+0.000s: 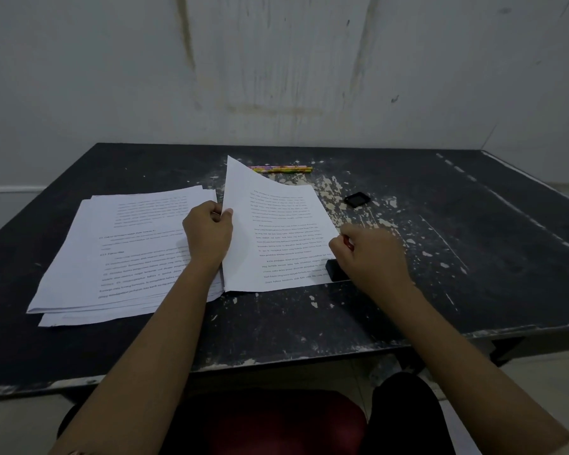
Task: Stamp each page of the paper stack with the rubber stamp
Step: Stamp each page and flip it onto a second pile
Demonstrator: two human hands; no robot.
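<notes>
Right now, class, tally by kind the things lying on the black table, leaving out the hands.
Piles of white printed paper, left and right: 2
Yellow patterned pencils: 2
Small black square pad: 1
Black rubber stamp: 1
Total: 6

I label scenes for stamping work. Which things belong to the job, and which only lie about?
Job: rubber stamp in the right hand; lifted page pinched by the left hand; paper pile.
Lying about: pencils; small black object, purpose unclear.
</notes>
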